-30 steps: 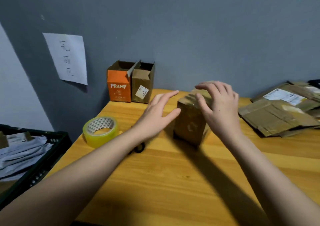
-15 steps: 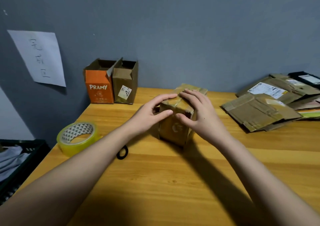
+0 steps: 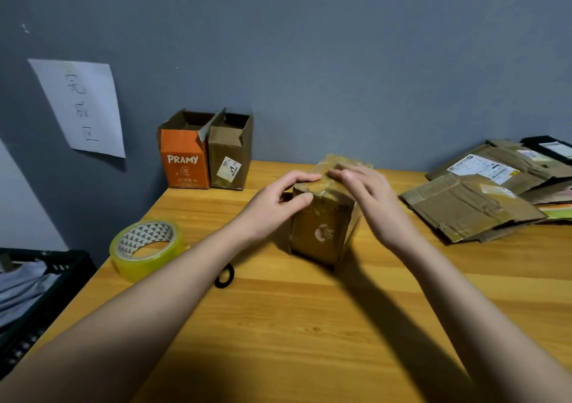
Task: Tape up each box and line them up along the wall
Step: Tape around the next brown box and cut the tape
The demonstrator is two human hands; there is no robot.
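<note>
Two open boxes [image 3: 205, 150] at wall; both hands' [image 3: 272, 204] grip holds third box [image 3: 325, 226]

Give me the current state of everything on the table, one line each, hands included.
Brown box: upright, top flaps closed, glossy tape over it.
Left hand: grips the box's top left corner.
Right hand: fingers flat on the box top.
Orange box: upright at the wall, top open.
Labelled box: upright beside it, touching, top open.
Tape roll: lying flat, untouched.
Flattened cartons: stacked, unfolded.

Packing room: flattened cartons [image 3: 470, 210], tape roll [image 3: 145, 248].
</note>
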